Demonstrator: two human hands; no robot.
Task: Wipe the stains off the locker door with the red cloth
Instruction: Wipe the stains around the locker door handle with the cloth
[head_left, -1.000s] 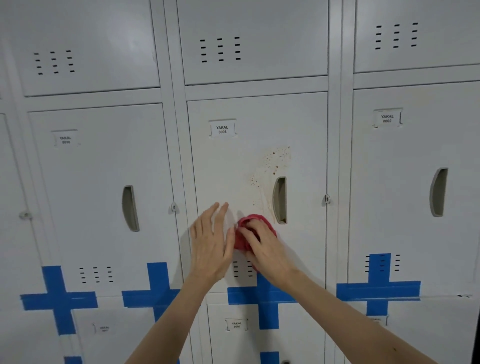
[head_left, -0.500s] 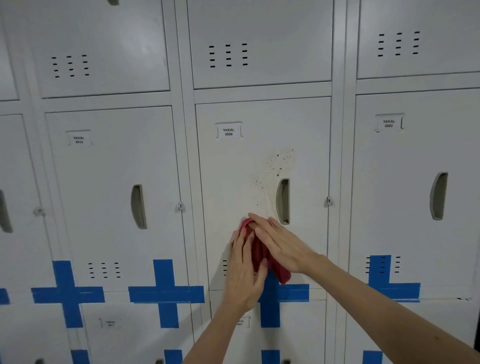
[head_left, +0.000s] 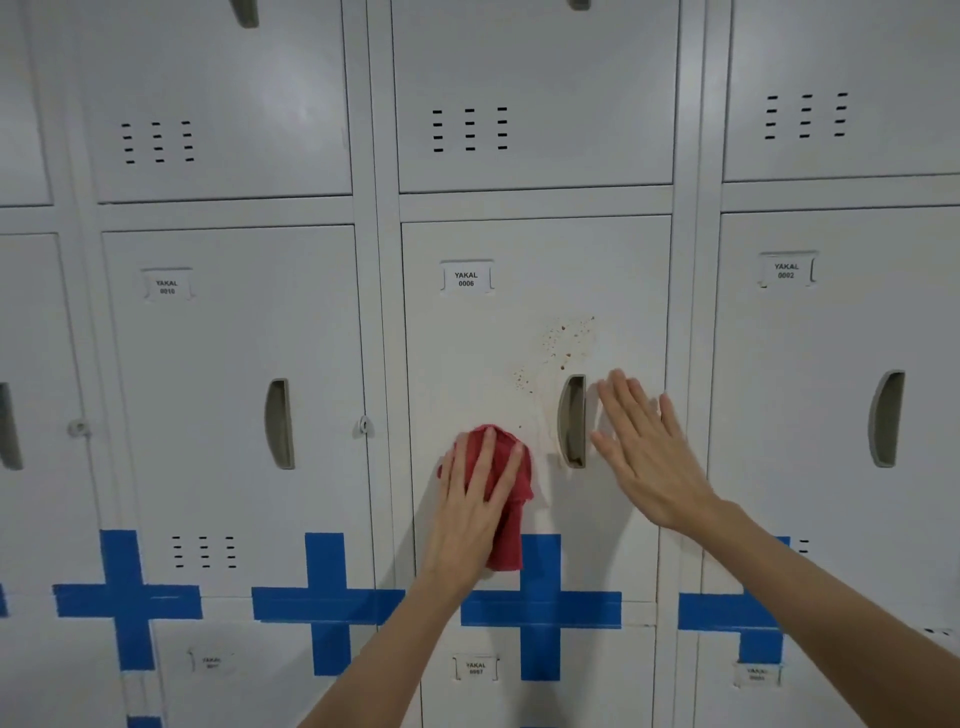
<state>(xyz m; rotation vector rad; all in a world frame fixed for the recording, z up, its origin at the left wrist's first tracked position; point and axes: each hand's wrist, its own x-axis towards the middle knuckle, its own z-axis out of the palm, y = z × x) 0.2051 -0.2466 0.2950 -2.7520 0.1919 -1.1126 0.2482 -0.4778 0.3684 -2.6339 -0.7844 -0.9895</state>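
Two hands are on the locker door in the head view, the only view supplied.

The left hand lies flat with fingers spread and extended, pinning the cloth against the door. This is a press with the palm, not a pinch: no finger curls round the fabric. The bunched upper part of the cloth shows above and between the fingertips; a loose tail hangs down beside the heel of the hand, toward the blue cross.

The right hand is open and empty, fingers straight. It appears to rest on the door just right of the handle, as if bracing it; actual contact cannot be confirmed.

The stains are small brown specks. They sit above and to the right of the left fingertips, between the label and the handle, clear of the cloth. Judgement: the wipe has not reached them.

Hazards from this position:
- Cloth slip. It is held by pressure alone; relaxing the palm on the upward stroke would let it drop.
- Snagging. The specks run close to the handle recess; the fabric could catch on its edge.
- Smearing. A single light pass could spread the specks instead of lifting them.
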